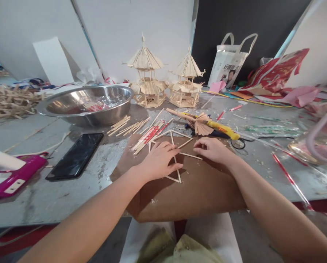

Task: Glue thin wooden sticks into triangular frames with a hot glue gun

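A hexagon-like frame of thin wooden sticks [180, 171] with inner spokes lies on a brown board [202, 190]. My left hand [161, 159] rests palm down across the frame's left and middle, thumb and fingers apart, hiding part of it. One loose-looking stick [191, 156] slants right from beside my left fingertips; whether it is joined to the frame is unclear. My right hand [213, 150] hovers or rests just above that stick's right end, fingers loosely curled and nothing visible between them. Sticks in red-and-white wrapping [155, 133] lie beyond my left hand.
Two stick pagodas [145, 87] stand at the back, beside a steel basin [119, 109]. A black phone [76, 157] and magenta device [21, 177] lie left. Right of the board are a yellow-handled tool [222, 129], plastic wrappers [273, 129] and a white bag [220, 65].
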{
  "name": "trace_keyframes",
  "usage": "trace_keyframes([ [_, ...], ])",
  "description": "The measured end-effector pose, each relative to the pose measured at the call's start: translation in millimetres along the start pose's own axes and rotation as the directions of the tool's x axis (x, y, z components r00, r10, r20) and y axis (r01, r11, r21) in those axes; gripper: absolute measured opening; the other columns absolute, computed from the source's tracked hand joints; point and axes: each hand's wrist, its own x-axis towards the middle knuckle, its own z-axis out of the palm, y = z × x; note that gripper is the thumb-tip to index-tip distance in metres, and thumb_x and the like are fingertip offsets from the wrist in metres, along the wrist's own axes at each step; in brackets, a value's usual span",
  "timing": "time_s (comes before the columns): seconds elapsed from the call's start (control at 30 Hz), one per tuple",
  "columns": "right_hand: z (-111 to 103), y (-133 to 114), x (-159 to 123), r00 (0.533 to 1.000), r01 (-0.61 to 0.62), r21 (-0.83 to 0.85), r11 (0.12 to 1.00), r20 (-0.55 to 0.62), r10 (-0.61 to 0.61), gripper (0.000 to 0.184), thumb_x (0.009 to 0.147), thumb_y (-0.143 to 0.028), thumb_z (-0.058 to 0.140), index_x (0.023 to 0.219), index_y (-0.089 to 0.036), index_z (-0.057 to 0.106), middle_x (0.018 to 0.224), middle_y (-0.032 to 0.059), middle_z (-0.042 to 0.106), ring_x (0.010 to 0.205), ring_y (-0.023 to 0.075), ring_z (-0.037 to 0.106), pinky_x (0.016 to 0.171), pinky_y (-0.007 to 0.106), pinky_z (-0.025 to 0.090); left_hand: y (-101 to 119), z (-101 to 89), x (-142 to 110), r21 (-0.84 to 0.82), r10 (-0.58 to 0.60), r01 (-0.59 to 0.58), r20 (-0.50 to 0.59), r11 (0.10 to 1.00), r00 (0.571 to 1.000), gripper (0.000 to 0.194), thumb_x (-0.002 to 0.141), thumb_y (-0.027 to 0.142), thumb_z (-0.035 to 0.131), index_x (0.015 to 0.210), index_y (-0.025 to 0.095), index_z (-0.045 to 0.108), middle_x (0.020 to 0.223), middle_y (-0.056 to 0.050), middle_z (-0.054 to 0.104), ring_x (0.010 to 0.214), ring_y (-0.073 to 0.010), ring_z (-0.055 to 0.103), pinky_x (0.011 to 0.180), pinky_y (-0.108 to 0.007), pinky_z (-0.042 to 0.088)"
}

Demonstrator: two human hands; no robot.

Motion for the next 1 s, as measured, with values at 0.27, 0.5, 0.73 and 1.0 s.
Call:
trace_keyframes([
  [0.27, 3, -22, -5, 0.993, 0.042, -0.284, 0.958, 0.116, -0.009, 0.028, 0.078, -0.04, 0.037, 0.073, -0.02, 0.056, 0.071, 0.0027, 0.06, 0.063, 0.0138, 0.052, 0.053, 0.023, 0.028, -2, 1.0, 3, 0.011, 0.035, -0.034, -0.026, 0.999, 0.999, 0.045, 0.076, 0.046, 0.04, 0.11, 0.018, 0.047, 0.109, -0.006, 0.052, 0.103, -0.0213, 0.038, 0.088, -0.037, 0.028],
  [0.5, -5, -3, -6, 0.972, -0.185, -0.266, 0.946, 0.091, 0.216, 0.025, 0.074, -0.034, 0.039, 0.069, -0.02, 0.058, 0.071, 0.0025, 0.061, 0.063, 0.0137, 0.052, 0.051, 0.022, 0.027, -4, 0.3, 1, 0.009, 0.025, -0.025, -0.022, 1.0, 0.999, 0.046, 0.075, 0.047, 0.041, 0.11, 0.018, 0.046, 0.104, -0.006, 0.055, 0.101, -0.0211, 0.04, 0.085, -0.036, 0.03],
  [0.73, -2, 4, -1, 0.945, -0.305, -0.189, 0.933, 0.062, 0.322, 0.019, 0.07, -0.032, 0.041, 0.065, -0.021, 0.057, 0.071, 0.0011, 0.062, 0.063, 0.0138, 0.052, 0.051, 0.022, 0.027, -7, 0.1, -2, -0.014, 0.043, -0.043, -0.012, 0.999, 0.999, 0.044, 0.075, 0.046, 0.042, 0.109, 0.018, 0.048, 0.105, -0.005, 0.055, 0.101, -0.021, 0.039, 0.086, -0.036, 0.029],
  [1.0, -2, 6, 0, 0.944, -0.311, -0.173, 0.935, 0.063, 0.325, 0.02, 0.071, -0.032, 0.042, 0.065, -0.02, 0.057, 0.07, 0.0019, 0.062, 0.062, 0.0127, 0.052, 0.051, 0.021, 0.027, -8, 1.1, -2, -0.019, 0.06, -0.061, -0.009, 0.998, 0.998, 0.04, 0.075, 0.044, 0.043, 0.106, 0.019, 0.049, 0.105, -0.005, 0.054, 0.101, -0.0205, 0.04, 0.086, -0.036, 0.028],
])
